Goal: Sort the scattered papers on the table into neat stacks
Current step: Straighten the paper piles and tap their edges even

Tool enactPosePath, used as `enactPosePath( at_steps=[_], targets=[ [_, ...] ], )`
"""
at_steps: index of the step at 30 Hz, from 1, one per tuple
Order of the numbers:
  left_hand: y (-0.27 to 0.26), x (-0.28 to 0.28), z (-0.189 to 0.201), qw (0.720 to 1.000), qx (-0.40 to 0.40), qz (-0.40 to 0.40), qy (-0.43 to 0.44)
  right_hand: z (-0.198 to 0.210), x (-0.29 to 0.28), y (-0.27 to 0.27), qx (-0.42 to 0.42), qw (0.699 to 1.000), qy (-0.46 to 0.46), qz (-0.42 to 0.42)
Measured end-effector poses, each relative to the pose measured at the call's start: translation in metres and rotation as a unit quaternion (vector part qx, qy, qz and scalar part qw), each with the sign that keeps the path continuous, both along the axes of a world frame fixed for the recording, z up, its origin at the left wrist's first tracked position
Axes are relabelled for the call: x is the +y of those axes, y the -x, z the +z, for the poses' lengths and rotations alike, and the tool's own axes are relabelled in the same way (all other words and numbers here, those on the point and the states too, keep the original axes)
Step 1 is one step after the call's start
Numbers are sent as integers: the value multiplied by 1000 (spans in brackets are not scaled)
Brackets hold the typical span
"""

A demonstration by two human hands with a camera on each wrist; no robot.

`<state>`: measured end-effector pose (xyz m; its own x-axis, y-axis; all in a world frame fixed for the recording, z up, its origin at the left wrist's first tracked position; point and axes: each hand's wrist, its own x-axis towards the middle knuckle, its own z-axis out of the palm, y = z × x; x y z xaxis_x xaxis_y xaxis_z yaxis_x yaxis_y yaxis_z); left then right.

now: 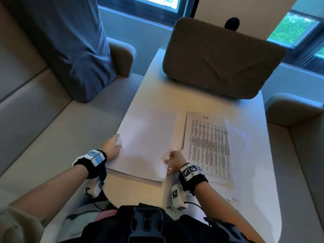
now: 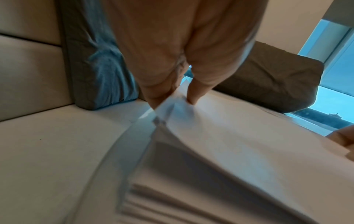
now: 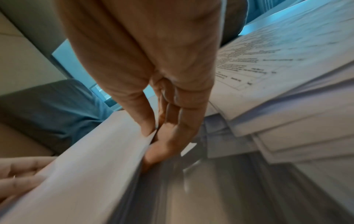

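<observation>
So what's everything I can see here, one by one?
blank paper stack: one, white, left part of the table, held at both side edges
printed paper pile: one, white with black text, right of the blank stack, sheets fanned unevenly
table: one, white, centre
brown cushion: one, on the table's far end
blue-grey cushion: one, on the left sofa
sofa: beige, seats on both sides
window: behind, greenery outside
left hand: grips the blank stack's left edge
right hand: pinches its right edge

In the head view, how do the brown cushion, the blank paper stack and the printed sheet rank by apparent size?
1. brown cushion, largest, although farthest.
2. blank paper stack.
3. printed sheet, smallest, partly hidden by the right hand.
</observation>
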<state>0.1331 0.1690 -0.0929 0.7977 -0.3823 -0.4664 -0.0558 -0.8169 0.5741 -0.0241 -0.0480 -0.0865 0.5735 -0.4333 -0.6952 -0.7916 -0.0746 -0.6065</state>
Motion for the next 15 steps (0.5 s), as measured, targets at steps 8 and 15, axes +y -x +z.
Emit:
enactPosePath(
  at_steps=[8, 15],
  targets=[
    [2, 0, 2, 995, -91, 27, -21, 25, 13, -1, 42, 976, 184, 105],
    [-1, 2, 10, 994, -77, 81, 8, 39, 18, -11, 40, 964, 238, 111]
  ],
)
